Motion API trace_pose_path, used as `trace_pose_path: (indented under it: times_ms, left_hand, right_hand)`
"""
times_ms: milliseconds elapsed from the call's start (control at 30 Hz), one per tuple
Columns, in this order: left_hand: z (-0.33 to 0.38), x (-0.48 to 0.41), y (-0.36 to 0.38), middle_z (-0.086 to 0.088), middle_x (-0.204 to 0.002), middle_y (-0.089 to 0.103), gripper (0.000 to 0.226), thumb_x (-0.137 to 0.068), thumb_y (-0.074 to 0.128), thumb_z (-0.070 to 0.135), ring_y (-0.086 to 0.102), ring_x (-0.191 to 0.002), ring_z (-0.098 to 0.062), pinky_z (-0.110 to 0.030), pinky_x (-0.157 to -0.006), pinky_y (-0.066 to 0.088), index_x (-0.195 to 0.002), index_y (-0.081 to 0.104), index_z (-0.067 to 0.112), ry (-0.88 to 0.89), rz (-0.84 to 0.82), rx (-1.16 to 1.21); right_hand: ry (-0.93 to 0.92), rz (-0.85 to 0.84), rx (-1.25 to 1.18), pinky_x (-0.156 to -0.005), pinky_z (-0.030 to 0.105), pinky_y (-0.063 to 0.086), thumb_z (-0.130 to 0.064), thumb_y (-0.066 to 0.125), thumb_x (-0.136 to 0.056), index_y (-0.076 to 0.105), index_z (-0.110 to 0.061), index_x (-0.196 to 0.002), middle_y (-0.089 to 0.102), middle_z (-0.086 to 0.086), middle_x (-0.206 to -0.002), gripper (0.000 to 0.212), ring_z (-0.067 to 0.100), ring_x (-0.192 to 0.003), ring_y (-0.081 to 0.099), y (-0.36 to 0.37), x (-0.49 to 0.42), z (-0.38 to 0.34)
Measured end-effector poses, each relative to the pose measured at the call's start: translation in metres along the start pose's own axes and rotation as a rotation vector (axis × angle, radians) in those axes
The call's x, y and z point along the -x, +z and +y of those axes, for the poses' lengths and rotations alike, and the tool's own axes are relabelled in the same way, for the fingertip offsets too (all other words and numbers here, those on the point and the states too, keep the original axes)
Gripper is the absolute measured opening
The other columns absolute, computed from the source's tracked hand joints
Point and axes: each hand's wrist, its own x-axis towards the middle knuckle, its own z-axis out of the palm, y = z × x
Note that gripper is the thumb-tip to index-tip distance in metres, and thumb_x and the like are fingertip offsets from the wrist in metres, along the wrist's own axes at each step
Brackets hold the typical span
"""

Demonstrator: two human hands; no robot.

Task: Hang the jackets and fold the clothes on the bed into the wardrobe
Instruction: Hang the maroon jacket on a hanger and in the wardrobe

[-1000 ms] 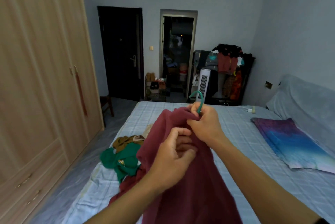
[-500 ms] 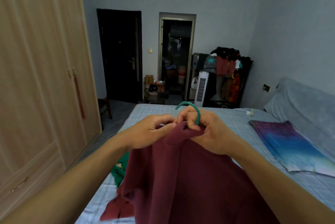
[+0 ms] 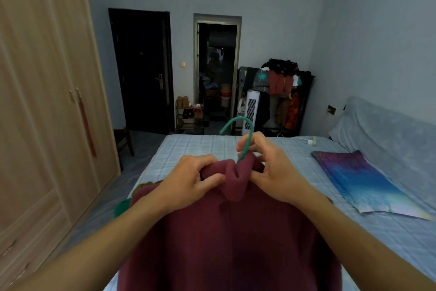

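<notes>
Over the bed (image 3: 212,146): our left hand (image 3: 188,182) pinches the maroon jacket (image 3: 226,238) collar; our right hand (image 3: 271,170) fingers closed on collar and green hanger (image 3: 245,135) stem.

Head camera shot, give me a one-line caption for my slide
Both hands, left hand and right hand, settle a maroon jacket onto a green hanger above the bed.

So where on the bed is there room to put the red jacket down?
The bare blue sheet beyond the hands, and between the maroon jacket and the purple pillow. The left edge is crowded with a green garment.
</notes>
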Motion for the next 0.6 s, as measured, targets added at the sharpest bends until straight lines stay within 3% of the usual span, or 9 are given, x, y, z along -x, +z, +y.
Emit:
trace_pose_path:
  times_ms: [100,167,233,400,500,600]
  left_hand:
    - [-0.004,0.006,-0.003,0.007,-0.072,0.065,0.020,-0.088,0.064,0.041,0.060,-0.065,-0.014,-0.037,-0.062,0.048,-0.087,0.067,0.022,0.015,0.103,-0.052]
    - [-0.004,0.009,-0.007,0.010,-0.073,0.065,0.020,-0.087,0.063,0.042,0.061,-0.066,-0.012,-0.034,-0.063,0.048,-0.088,0.068,0.023,0.019,0.173,-0.096]
    - [-0.003,0.010,-0.013,0.012,-0.073,0.064,0.024,-0.086,0.061,0.046,0.061,-0.067,-0.010,-0.030,-0.064,0.047,-0.087,0.067,0.022,0.012,0.244,-0.161]
    - [-0.004,0.015,-0.030,0.014,-0.080,0.066,0.027,-0.086,0.061,0.046,0.062,-0.069,-0.006,-0.027,-0.068,0.048,-0.093,0.069,0.022,0.007,0.351,-0.279]
    - [-0.004,0.020,-0.038,0.012,-0.084,0.067,0.027,-0.086,0.061,0.045,0.062,-0.071,-0.006,-0.025,-0.068,0.047,-0.095,0.068,0.021,0.011,0.384,-0.314]
    - [-0.001,0.026,-0.047,0.012,-0.087,0.067,0.026,-0.087,0.062,0.042,0.062,-0.074,-0.005,-0.017,-0.067,0.046,-0.096,0.069,0.019,0.029,0.409,-0.335]
  right_hand:
    - [0.093,0.086,0.164,-0.069,0.020,0.049,-0.032,0.081,-0.077,0.057,-0.032,-0.106,0.063,-0.013,-0.095,0.037,0.005,-0.084,0.062,0.008,0.006,0.009]
    - [0.163,0.079,0.324,-0.063,0.026,0.049,-0.054,0.071,-0.079,0.058,-0.032,-0.091,0.062,-0.014,-0.081,0.028,0.003,-0.072,0.059,0.011,0.008,0.012]
    - [0.193,0.063,0.437,-0.059,0.029,0.046,-0.068,0.059,-0.080,0.054,-0.030,-0.080,0.059,-0.013,-0.072,0.038,0.004,-0.065,0.054,0.012,0.010,0.017]
    - [0.123,0.020,0.336,-0.070,0.023,0.045,-0.069,0.058,-0.079,0.061,-0.029,-0.095,0.059,-0.013,-0.086,0.043,0.003,-0.078,0.055,0.004,0.005,0.021]
    - [0.101,0.017,0.274,-0.078,0.028,0.047,-0.064,0.045,-0.086,0.067,-0.025,-0.101,0.062,-0.009,-0.092,0.047,0.005,-0.086,0.057,-0.005,0.000,0.023]
    - [0.081,-0.036,0.323,-0.077,0.030,0.047,-0.065,0.039,-0.088,0.069,-0.025,-0.100,0.064,-0.009,-0.090,0.052,0.004,-0.084,0.058,-0.009,-0.006,0.024]
